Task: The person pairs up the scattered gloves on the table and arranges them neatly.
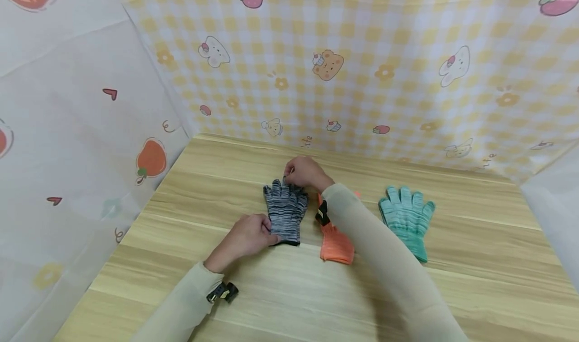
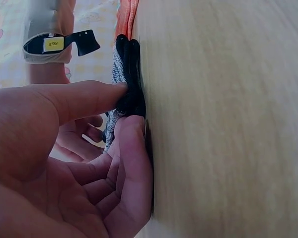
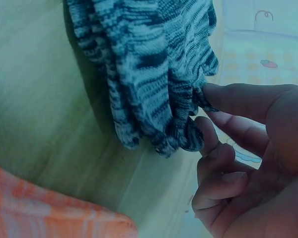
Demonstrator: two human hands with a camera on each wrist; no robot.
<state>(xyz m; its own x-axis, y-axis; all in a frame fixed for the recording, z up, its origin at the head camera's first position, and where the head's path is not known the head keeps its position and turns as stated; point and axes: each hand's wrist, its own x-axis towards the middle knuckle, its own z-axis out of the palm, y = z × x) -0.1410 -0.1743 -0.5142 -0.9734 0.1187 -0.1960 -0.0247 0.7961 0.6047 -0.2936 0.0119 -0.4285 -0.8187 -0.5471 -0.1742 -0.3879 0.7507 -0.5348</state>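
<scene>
A black-and-grey knitted glove [image 1: 286, 215] lies on the wooden table, fingers toward the back wall and black-edged cuff toward me. At the cuff's left corner my left hand [image 1: 251, 235] pinches the fabric; in the left wrist view the thumb and fingers close on the black cuff [image 2: 131, 74], whose layers are stacked. My right hand [image 1: 306, 173] reaches over to the far end and pinches a glove fingertip between thumb and index finger. In the right wrist view the glove's fingers [image 3: 144, 89] hang beside that hand [image 3: 258, 144], its other fingers curled.
Right of the grey glove lies an orange glove [image 1: 336, 247], partly hidden under my right forearm. Farther right is a green glove pair [image 1: 409, 219], stacked. A yellow checked cloth [image 1: 362, 80] hangs behind the table [image 1: 479, 241], and a white printed sheet [image 1: 81, 146] covers the left side.
</scene>
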